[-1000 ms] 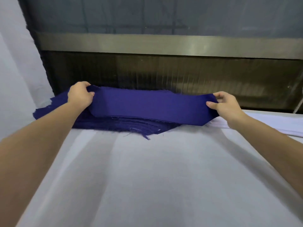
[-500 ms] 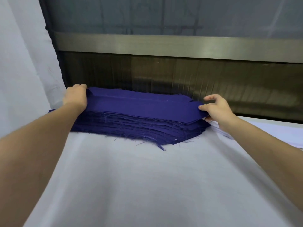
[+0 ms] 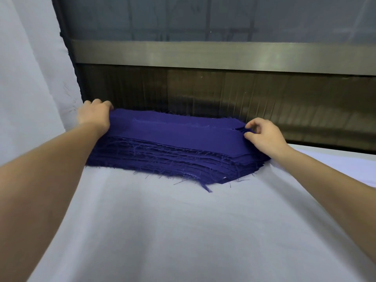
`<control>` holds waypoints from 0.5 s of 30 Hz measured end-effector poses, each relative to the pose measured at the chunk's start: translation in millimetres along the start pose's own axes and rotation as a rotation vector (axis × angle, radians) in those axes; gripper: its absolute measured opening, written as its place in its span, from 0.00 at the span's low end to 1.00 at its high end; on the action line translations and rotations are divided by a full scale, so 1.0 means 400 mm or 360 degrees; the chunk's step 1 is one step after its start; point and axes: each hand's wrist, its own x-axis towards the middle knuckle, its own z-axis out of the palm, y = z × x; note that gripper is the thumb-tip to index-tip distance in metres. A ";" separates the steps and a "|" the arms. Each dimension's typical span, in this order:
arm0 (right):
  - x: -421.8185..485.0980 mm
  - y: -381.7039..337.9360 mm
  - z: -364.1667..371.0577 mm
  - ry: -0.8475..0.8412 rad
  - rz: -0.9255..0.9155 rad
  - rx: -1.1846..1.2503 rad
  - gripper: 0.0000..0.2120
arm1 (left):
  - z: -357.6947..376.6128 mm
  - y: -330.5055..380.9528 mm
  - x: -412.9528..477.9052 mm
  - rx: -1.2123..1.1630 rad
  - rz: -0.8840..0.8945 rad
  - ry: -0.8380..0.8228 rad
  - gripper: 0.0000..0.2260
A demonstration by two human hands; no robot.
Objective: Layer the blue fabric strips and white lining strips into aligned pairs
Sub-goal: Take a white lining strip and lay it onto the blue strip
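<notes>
At the worktop's far edge, stacked blue fabric strips, left hand clamped over one end, right hand with fingers pinching top layers; white lining strips just beside; seemingly no pairs layered yet.

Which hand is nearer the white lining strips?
Right. The right hand pinches the blue stack beside the white lining strips; the left hand holds the opposite end.
</notes>
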 end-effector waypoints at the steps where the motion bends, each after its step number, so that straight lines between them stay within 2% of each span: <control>1: 0.010 -0.004 0.002 0.0012 -0.0094 -0.0129 0.11 | -0.007 0.013 0.002 0.0023 0.0029 0.0013 0.18; 4: 0.053 -0.022 0.007 -0.0070 -0.0321 -0.0490 0.16 | -0.023 0.079 0.002 -0.0044 0.0140 0.0003 0.16; 8: 0.110 -0.060 0.005 -0.0431 -0.0493 -0.0885 0.16 | -0.033 0.203 -0.021 -0.0280 0.0285 -0.0096 0.15; 11: 0.129 -0.084 0.011 -0.0550 -0.0600 -0.1007 0.13 | -0.025 0.290 -0.043 -0.0391 0.0430 -0.0127 0.13; 15: 0.126 -0.107 0.019 -0.0507 -0.0630 -0.0994 0.11 | -0.019 0.367 -0.054 -0.0544 0.0533 -0.0134 0.10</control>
